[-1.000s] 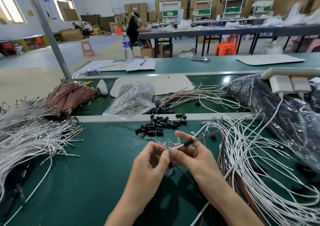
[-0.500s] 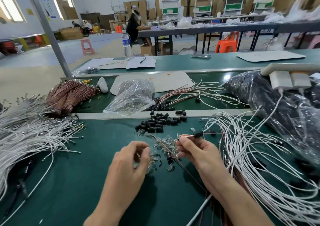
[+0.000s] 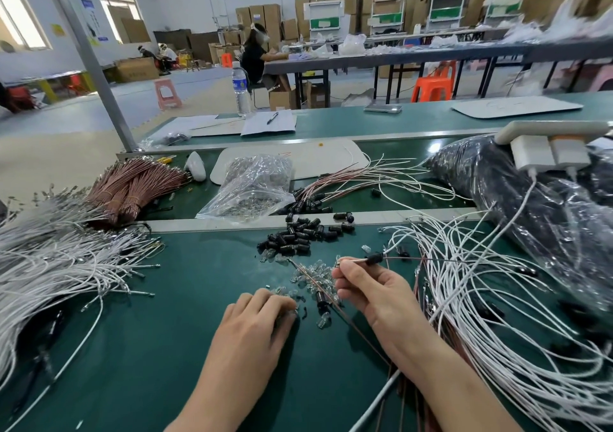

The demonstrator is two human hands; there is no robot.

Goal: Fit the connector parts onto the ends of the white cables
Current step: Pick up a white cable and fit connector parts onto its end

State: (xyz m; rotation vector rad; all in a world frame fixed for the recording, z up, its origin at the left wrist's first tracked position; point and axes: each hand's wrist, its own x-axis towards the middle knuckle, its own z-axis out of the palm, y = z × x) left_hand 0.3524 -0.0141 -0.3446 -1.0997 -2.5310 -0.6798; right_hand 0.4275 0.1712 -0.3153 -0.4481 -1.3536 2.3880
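On the green bench (image 3: 166,348), heaps of white cables (image 3: 481,299) crowd both sides, black sleeves (image 3: 298,236) behind. Your right hand (image 3: 374,295) pinches one cable end (image 3: 356,261), sleeve already on; hold it steady. Your left hand (image 3: 255,325) curls over clear connector parts (image 3: 311,274), grip hidden. Lift just one, clear of the loose brown wire (image 3: 331,302).

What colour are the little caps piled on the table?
The caps are black. The head view shows them best.
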